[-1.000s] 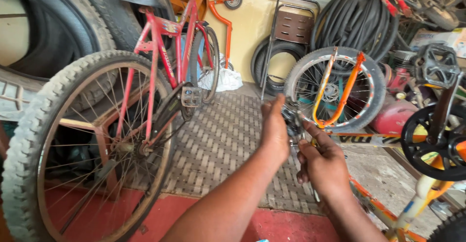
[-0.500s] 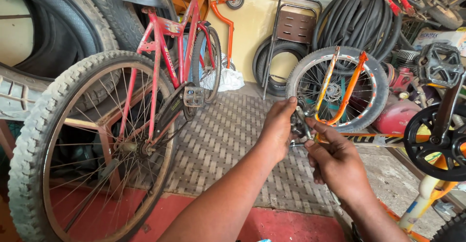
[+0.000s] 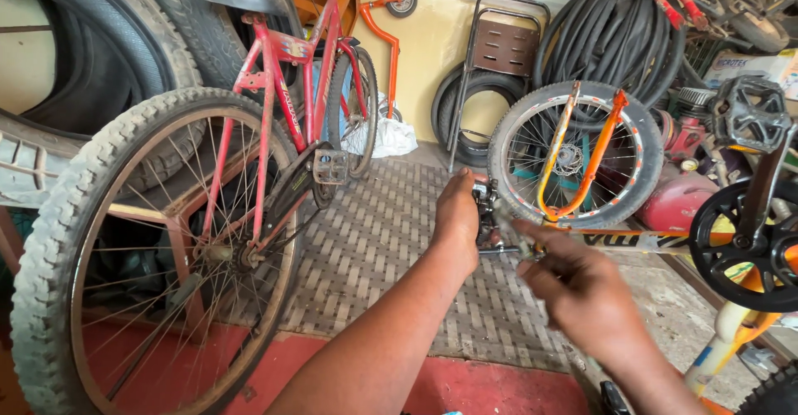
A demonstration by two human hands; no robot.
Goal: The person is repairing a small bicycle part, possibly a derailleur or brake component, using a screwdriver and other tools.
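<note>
Knobbly rubber tyre [image 3: 50,240], woven matting [image 3: 382,240]

Floor [image 3: 515,398] was red-painted near camera. Woven patterned mat [image 3: 391,240] lay flat on it. Red bicycle's rear wheel [image 3: 141,257] stood on floor, left side. White cloth [image 3: 391,136] lay at mat's far edge, near wall.

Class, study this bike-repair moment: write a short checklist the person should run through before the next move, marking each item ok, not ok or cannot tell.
1. Left hand grips the small metal part: ok.
2. Right hand holds a tool firmly: cannot tell, blurred.
3. Tool seated on the part: cannot tell.
4. Orange bike frame lies upturned, crank on top: ok.
5. Red bicycle stands apart from both hands: ok.
</note>
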